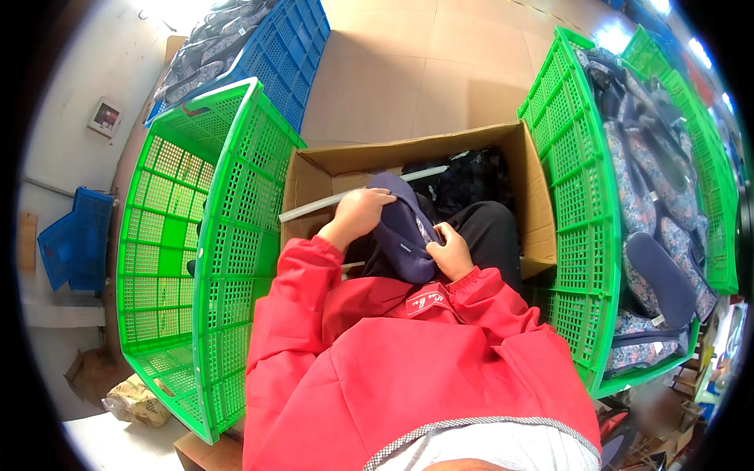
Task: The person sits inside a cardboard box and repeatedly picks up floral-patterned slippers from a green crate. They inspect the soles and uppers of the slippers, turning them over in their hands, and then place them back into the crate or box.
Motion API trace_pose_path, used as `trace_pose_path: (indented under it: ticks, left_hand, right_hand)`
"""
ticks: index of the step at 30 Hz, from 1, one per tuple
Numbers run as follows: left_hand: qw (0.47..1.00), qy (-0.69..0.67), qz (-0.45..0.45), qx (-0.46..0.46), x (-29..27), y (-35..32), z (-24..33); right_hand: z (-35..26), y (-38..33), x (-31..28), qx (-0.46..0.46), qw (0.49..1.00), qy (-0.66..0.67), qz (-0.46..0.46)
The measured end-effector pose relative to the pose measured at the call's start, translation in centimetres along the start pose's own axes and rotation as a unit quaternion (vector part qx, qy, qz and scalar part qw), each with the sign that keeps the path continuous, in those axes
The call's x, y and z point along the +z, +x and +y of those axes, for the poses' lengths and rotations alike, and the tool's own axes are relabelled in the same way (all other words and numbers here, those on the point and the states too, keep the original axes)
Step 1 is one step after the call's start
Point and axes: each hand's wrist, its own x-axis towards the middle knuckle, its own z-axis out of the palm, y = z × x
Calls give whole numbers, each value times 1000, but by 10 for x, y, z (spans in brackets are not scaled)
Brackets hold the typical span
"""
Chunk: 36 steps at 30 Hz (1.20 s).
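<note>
A dark purple-blue slipper [398, 235] with a small pale label on its side lies over my lap, its opening turned to the right. My left hand [362, 213] grips its far end, thumb and fingers closed on the fabric. At the slipper's right edge, my right hand [451, 250] pinches the rim of the opening, where some patterned lining shows. Beyond my knees is an open cardboard box [330, 157] with a black heap [471, 180] inside. A white rod [322, 206] runs across the box, passing behind the slipper.
To my left stands a green plastic crate [236, 259], with a blue crate [290, 63] of grey patterned slippers beyond it. On my right, another green crate [569, 196] is filled with floral slippers [640, 165]. Blue bins [82, 239] stand by the left wall.
</note>
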Motion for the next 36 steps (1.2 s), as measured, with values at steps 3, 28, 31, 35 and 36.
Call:
trace_pose_path:
  ticks: [3, 28, 31, 35, 36]
  left_hand:
    - [932, -186, 250, -185, -1, -22, -4]
    - [425, -793, 316, -300, -13, -33, 50]
    - [404, -786, 321, -341, -8, -29, 49]
    - [377, -780, 294, -403, -2, -32, 35]
    - [361, -784, 283, -419, -6, -32, 34]
  right_hand:
    - [-4, 2, 0, 20, 986, 166, -18]
    - [-51, -15, -52, -52, 911, 385, -138]
    - [-70, -16, -52, -37, 902, 342, -263]
    - [-81, -14, -55, -109, 926, 152, -327]
    - [-81, -15, -59, -98, 921, 203, -318]
